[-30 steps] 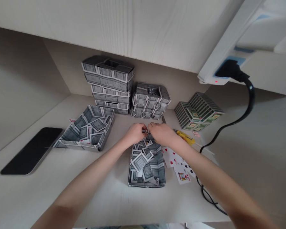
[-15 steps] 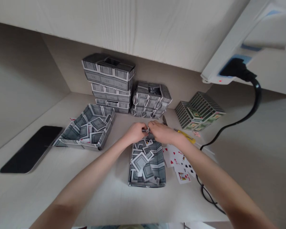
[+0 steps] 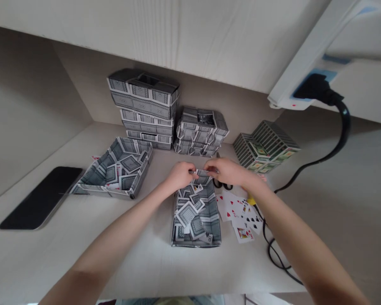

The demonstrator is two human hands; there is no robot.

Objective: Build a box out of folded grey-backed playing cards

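An open box made of folded playing cards (image 3: 213, 215) lies in front of me, with loose cards and cut pieces (image 3: 186, 214) inside. At its far wall, my left hand (image 3: 181, 175) pinches the top rim near the left corner. The fingers of my right hand (image 3: 226, 171) close on the same rim at the far right corner. Just below my right hand show the black handles of scissors (image 3: 222, 184). Face-up playing cards (image 3: 238, 211) lie fanned to the right of the box, partly beside my right forearm. A yellow object (image 3: 250, 200) is mostly hidden under that forearm.
A second card box (image 3: 131, 146) with loose cards stands at left, near a black phone (image 3: 41, 197). Behind are a tall stack of card boxes (image 3: 142, 103), a shorter stack (image 3: 200, 132) and a green-striped card structure (image 3: 266, 146). A black cable (image 3: 320, 153) hangs from a power strip (image 3: 294, 101).
My right hand has moved right along the far rim, away from my left hand, which stays at the left part. The scissors' handles have come into view; the yellow object is now more covered.
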